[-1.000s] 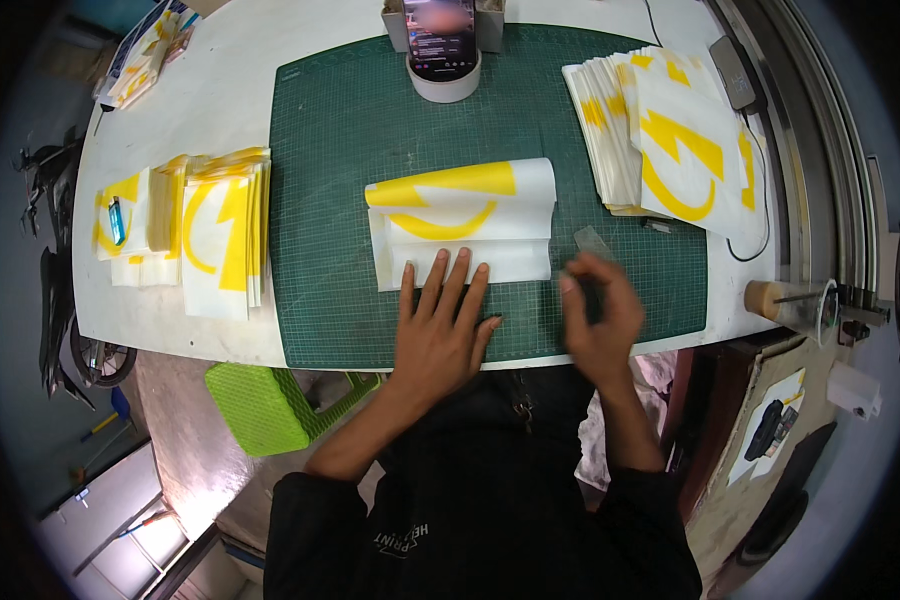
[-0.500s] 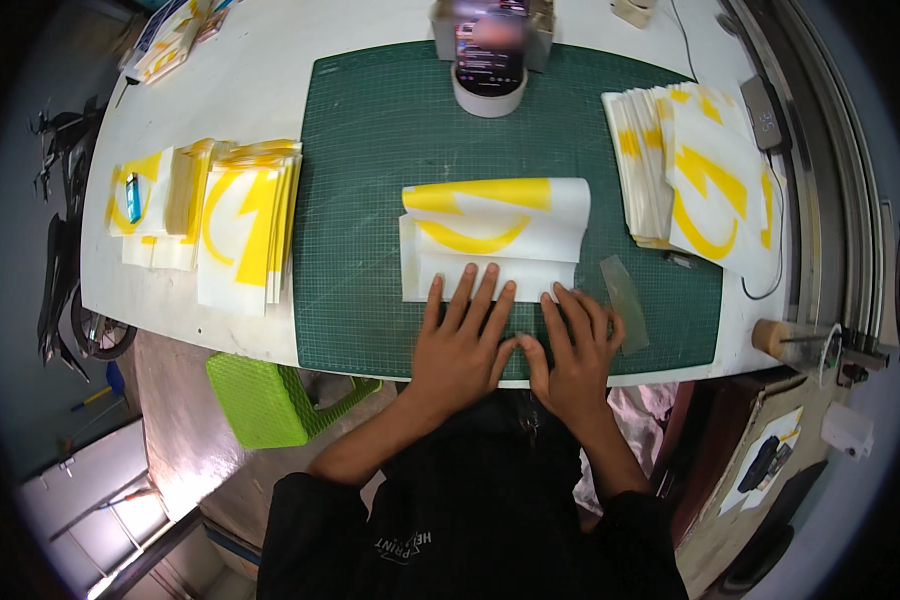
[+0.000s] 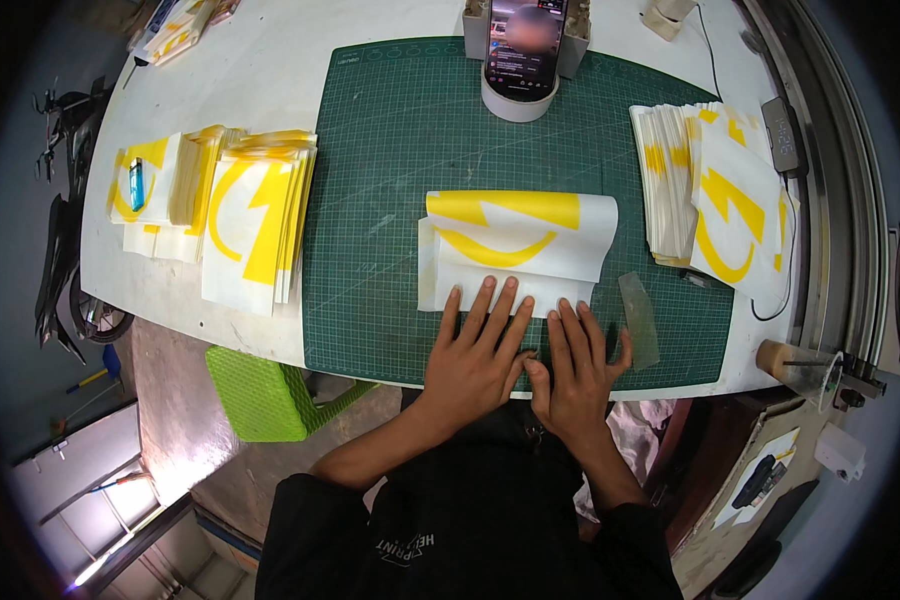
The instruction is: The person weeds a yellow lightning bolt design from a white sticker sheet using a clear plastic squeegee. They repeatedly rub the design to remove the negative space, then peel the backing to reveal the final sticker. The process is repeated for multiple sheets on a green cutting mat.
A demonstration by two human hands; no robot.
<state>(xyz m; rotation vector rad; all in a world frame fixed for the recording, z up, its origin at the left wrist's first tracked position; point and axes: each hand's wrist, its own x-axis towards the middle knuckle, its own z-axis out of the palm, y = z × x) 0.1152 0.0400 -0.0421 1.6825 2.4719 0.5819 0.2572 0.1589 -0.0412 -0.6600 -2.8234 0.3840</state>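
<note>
A white sheet with yellow print [image 3: 515, 242] lies on the green cutting mat [image 3: 390, 150], its far part folded over toward me in a rounded, raised bend. My left hand [image 3: 478, 350] rests flat, its spread fingertips on the sheet's near part. Beside it, my right hand [image 3: 578, 365] has its fingers stretched out, with the tips at the sheet's near right edge. The two thumbs are close together below the sheet. Neither hand grips anything. Just right of my right hand lies a translucent flat strip [image 3: 639, 320].
Stacks of yellow-printed white pieces stand at left [image 3: 240, 235] and right [image 3: 725, 200]. A blue lighter [image 3: 136, 184] tops the left one. A phone [image 3: 523, 55] leans behind a white roll [image 3: 520, 106]. A cup [image 3: 795, 362] sits at the right edge, a green stool [image 3: 255, 395] below left.
The view has shifted a little, so the mat, sheet and stacks appear further right. My hands stay on the folded sheet in nearly the same pose.
</note>
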